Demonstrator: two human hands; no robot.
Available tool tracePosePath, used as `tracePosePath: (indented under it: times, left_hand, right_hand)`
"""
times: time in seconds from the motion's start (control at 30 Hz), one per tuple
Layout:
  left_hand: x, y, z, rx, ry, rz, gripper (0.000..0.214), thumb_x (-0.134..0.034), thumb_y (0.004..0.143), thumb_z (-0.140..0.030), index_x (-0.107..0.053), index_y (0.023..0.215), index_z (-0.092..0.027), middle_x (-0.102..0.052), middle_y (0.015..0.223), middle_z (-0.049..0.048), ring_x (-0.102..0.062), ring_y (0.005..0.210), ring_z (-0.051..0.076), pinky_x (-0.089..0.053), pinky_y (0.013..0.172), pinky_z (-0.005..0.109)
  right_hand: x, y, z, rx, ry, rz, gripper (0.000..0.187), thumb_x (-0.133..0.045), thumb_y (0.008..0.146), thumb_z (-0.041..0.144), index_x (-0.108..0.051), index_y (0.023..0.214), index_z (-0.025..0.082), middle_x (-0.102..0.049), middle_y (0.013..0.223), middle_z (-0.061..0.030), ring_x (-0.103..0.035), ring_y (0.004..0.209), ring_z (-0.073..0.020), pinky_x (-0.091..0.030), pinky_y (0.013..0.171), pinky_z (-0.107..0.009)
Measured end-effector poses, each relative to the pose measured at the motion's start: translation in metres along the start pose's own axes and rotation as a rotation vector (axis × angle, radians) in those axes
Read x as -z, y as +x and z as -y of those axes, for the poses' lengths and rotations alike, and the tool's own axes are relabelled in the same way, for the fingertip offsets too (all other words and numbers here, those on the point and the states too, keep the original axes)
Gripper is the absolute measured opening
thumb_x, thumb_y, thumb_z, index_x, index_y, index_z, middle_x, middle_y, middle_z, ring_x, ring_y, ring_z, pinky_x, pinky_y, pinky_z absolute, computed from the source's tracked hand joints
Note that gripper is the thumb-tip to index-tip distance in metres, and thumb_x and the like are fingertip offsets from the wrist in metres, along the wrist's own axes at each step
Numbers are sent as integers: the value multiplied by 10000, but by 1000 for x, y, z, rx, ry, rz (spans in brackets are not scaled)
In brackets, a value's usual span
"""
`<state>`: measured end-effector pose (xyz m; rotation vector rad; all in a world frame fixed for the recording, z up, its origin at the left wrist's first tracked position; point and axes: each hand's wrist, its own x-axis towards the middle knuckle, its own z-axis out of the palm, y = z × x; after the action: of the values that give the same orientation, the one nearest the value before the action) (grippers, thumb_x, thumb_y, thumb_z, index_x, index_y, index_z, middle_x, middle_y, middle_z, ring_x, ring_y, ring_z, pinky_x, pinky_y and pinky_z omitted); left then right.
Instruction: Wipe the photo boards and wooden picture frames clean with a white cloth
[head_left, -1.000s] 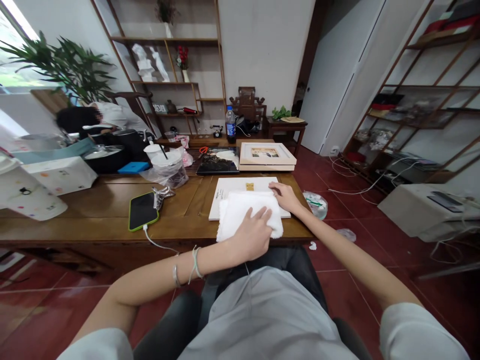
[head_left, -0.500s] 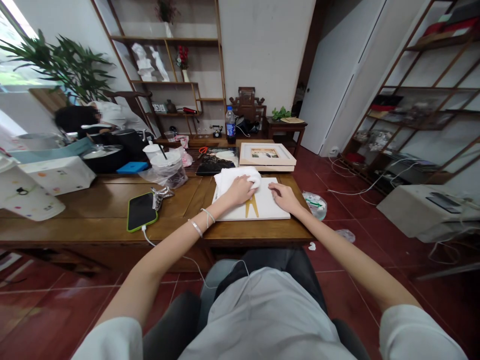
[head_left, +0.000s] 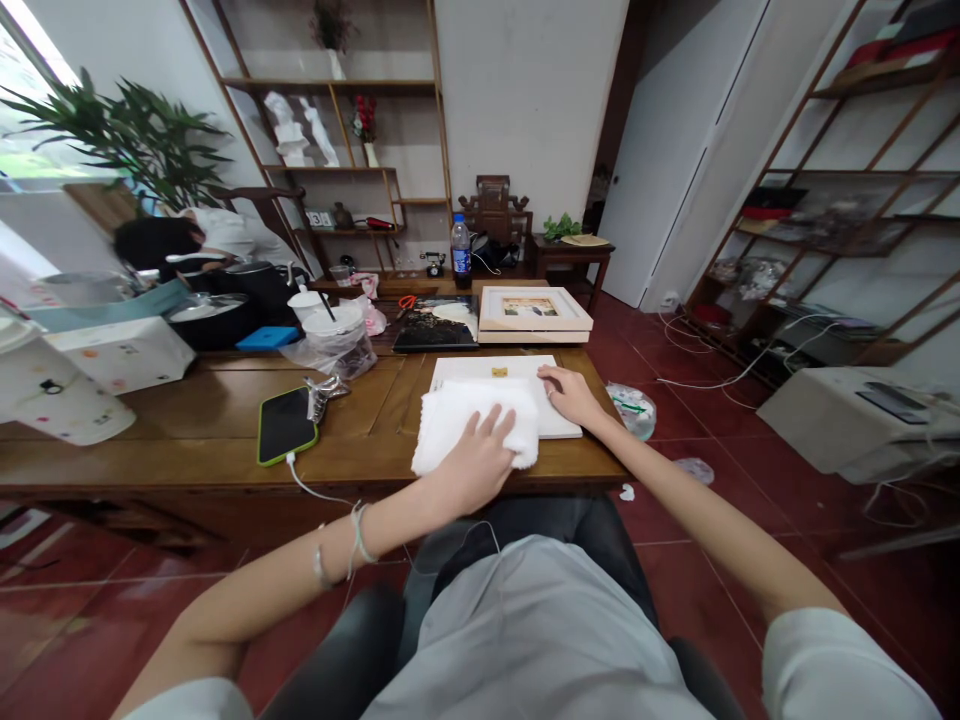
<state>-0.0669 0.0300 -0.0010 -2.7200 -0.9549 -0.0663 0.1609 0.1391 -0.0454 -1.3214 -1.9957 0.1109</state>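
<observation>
My left hand (head_left: 474,462) lies flat with fingers spread on a white cloth (head_left: 457,420), which covers the near part of a white board (head_left: 517,372) on the wooden table (head_left: 202,420). A small gold mark shows on the board's far part. My right hand (head_left: 571,394) rests on the board's right edge, fingers curled down against it, pressing it in place.
A green-cased phone (head_left: 286,424) with a white cable lies left of the board. Framed pictures (head_left: 532,312), a plastic cup in a bag (head_left: 335,335), a bottle (head_left: 461,252) and boxes (head_left: 112,352) stand farther back. Another person sits at far left. Shelves line the walls.
My left hand has dragged the cloth from the board's far edge back toward me, covering the gold mark's lower part. The right hand stayed on the board's right edge.
</observation>
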Motion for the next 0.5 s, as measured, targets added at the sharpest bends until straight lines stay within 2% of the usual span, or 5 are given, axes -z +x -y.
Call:
tracePosePath:
  times: [0.07,0.17,0.33,0.5]
  left_hand:
    - [7,-11,-7,-21,-16,12,281,-437,875,-204,-688,986,-143,-363,1433,158,-306,1323,363,-320,1019,507]
    - [10,-12,-1,-12,-47,27,282,-442,882,-227,-676,1018,-148,-375,1432,144,-322,1324,329,-332,1027,466]
    - [-6,17,39,68,-107,-3,323,-389,910,-224,-631,1102,-129,-406,1414,145,-352,1317,280,-324,1045,420]
    - [-31,56,82,152,-154,0,393,-329,947,-328,-579,1182,-138,-342,1454,133,-290,1349,270,-267,1075,435]
  right_hand:
    - [0,0,0,-3,9,-1,324,-456,768,79,-665,1005,148,-669,1102,-106,-601,1065,-224,-419,972,-376]
    - [-1,0,-1,-2,14,1,332,-455,767,79,-667,1011,155,-672,1094,-101,-606,1054,-222,-422,970,-373]
    - [0,0,-1,2,22,4,336,-459,759,72,-669,1004,163,-676,1081,-94,-615,1022,-223,-425,960,-374]
    - [1,-1,-2,7,16,13,337,-453,755,64,-662,1000,161,-678,1059,-86,-622,998,-215,-426,953,-364]
